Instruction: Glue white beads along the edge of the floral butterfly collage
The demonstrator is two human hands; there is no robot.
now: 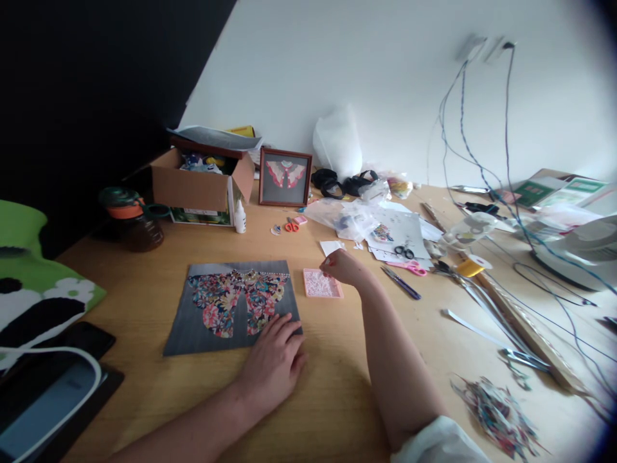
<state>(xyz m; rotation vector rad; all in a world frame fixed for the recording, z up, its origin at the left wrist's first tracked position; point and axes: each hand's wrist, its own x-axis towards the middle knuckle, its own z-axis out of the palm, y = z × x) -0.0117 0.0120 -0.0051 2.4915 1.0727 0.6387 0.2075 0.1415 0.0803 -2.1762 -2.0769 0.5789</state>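
Note:
A grey card (202, 331) bearing a floral-patterned butterfly (236, 299) lies flat on the wooden table (332, 386). My left hand (274, 357) rests palm down with fingers stretched out on the card's lower right corner. My right hand (343, 265) hovers at the upper right corner of a small pink tray (321, 284) just right of the card, fingers pinched together; what they hold is too small to make out. A row of tiny beads runs along the butterfly's top edge.
A cardboard box (200, 183), glue bottle (240, 217) and framed butterfly picture (285, 177) stand behind. Scissors (290, 226), pink-handled scissors (409, 266), a purple pen (401, 283), plastic bags, cables and paper scraps (496, 411) fill the right side. A dark jar (135, 218) sits left.

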